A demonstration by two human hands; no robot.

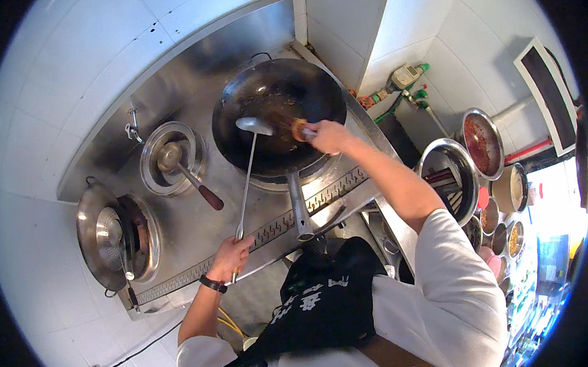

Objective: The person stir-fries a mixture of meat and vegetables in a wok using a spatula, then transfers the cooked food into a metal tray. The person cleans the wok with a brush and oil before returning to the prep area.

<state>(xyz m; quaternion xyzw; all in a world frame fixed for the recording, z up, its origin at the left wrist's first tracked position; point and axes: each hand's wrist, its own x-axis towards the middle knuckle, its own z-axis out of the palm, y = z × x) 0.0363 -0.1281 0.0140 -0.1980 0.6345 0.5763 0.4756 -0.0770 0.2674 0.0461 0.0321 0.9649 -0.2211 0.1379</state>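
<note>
My left hand [231,259] grips the far end of a long metal handle. Its ladle [253,125] reaches over the inside of a dark wok [278,93] on the steel range. In my right hand [332,136] is a short-handled brush [299,130], which looks like a bamboo wok brush. The brush's bristles are blurred and point into the wok, to the right of the ladle. Some liquid glistens at the wok's far side. A hollow metal handle [301,215] sticks out from the wok towards me.
Left on the range [197,222] stands a steel pot [148,176] with a ladle [170,157] in it. A second wok [87,227] holds a perforated skimmer [109,232]. A small tap [133,125] projects behind. At right are steel bowls [483,143] and several seasoning containers [515,238].
</note>
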